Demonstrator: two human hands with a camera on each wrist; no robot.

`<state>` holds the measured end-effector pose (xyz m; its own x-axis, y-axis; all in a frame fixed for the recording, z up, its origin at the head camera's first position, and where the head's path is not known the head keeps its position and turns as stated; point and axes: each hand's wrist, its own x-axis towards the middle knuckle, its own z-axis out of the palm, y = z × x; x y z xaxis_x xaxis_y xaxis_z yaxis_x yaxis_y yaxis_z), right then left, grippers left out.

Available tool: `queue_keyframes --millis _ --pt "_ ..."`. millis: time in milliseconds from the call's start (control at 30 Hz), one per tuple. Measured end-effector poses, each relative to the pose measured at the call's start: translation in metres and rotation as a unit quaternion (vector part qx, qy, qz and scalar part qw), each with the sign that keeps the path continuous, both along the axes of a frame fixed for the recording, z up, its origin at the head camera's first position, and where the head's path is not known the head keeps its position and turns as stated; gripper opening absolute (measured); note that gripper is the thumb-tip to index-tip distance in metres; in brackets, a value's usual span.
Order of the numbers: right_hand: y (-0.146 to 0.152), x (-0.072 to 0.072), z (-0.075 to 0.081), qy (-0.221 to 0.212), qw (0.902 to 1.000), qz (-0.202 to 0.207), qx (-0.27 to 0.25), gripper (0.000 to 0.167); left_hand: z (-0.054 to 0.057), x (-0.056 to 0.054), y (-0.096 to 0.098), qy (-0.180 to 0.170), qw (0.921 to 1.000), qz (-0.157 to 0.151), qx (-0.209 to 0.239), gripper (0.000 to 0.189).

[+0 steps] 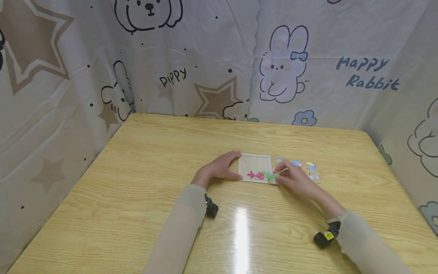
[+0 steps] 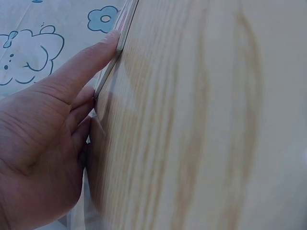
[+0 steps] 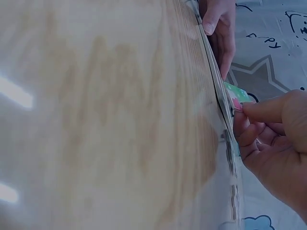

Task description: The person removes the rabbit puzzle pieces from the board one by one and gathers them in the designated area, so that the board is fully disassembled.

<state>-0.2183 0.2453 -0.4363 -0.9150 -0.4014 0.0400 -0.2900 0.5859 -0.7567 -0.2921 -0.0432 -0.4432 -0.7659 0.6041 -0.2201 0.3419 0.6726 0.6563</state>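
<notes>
A square wooden puzzle tray [image 1: 252, 163] lies on the table, its base mostly bare. Pink puzzle pieces [image 1: 255, 175] sit along its near edge. My left hand [image 1: 219, 166] holds the tray at its left side, the thumb [image 2: 91, 62] at the near corner and the fingers at the far one. Over the tray's near right corner, my right hand [image 1: 294, 178] pinches a green and pink puzzle piece [image 3: 238, 96] between thumb and fingertips. The fingers partly hide that piece, and I cannot tell whether it lies flat in the tray.
Loose puzzle pieces [image 1: 312, 166], mostly blue, lie right of the tray, partly behind my right hand. The wooden table [image 1: 154, 152] extends around the tray. A printed cloth [image 1: 212, 61] hangs behind the table and along its sides.
</notes>
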Motion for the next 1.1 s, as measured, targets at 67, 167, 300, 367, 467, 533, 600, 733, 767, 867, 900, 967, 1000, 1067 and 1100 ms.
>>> queue_keyframes --millis 67,167,300,367,467,533,600,733,767,867,900,967,1000,1067,1100 --pt "0.003 0.002 0.0 0.004 1.0 -0.002 0.001 0.02 0.0 0.0 0.0 0.001 1.0 0.0 0.0 0.089" --pt "0.008 0.005 -0.003 0.001 1.0 -0.004 0.002 0.019 -0.001 0.0 0.0 0.002 1.0 -0.001 0.0 0.089" --pt "0.014 0.011 -0.005 -0.004 1.0 -0.003 -0.001 0.019 0.0 -0.001 -0.001 0.001 1.0 -0.001 0.004 0.089" --pt "0.017 0.013 -0.005 -0.001 1.0 0.001 -0.002 0.019 0.0 0.0 -0.001 0.002 1.0 -0.001 0.006 0.088" --pt "0.02 0.017 -0.004 0.001 1.0 0.005 -0.003 0.019 0.001 0.0 -0.001 0.004 1.0 -0.002 0.009 0.088" --pt "0.022 0.019 -0.004 0.0 0.9999 0.008 -0.007 0.019 0.001 0.0 0.0 0.006 1.0 -0.002 0.007 0.088" --pt "0.022 0.02 -0.003 -0.004 0.9999 0.011 -0.01 0.019 0.001 0.0 0.0 0.006 0.9999 -0.002 0.008 0.088" --pt "0.023 0.02 -0.003 -0.01 0.9998 0.014 -0.013 0.019 0.0 0.0 0.0 0.005 1.0 -0.001 0.005 0.088" --pt "0.023 0.02 -0.003 -0.008 0.9998 0.014 -0.013 0.019 0.0 0.0 0.0 0.004 1.0 -0.001 0.006 0.088" --pt "0.023 0.02 -0.003 -0.004 0.9998 0.015 -0.009 0.018 0.0 0.0 0.0 0.005 1.0 -0.002 0.007 0.088" --pt "0.023 0.02 -0.003 -0.002 0.9998 0.016 -0.008 0.018 0.0 0.0 0.0 0.005 1.0 -0.002 0.008 0.088" --pt "0.022 0.019 -0.003 -0.002 0.9999 0.015 -0.003 0.018 0.001 0.0 0.0 0.005 0.9999 -0.002 0.008 0.088" --pt "0.022 0.019 -0.003 -0.004 0.9999 0.014 0.0 0.018 0.001 0.0 0.0 0.005 1.0 -0.002 0.008 0.088" --pt "0.022 0.019 -0.002 -0.006 0.9999 0.011 0.005 0.017 0.001 0.001 0.0 0.005 1.0 -0.001 0.006 0.088" --pt "0.023 0.019 -0.002 -0.007 0.9999 0.011 0.008 0.017 0.001 0.001 0.0 0.005 1.0 -0.001 0.004 0.088"
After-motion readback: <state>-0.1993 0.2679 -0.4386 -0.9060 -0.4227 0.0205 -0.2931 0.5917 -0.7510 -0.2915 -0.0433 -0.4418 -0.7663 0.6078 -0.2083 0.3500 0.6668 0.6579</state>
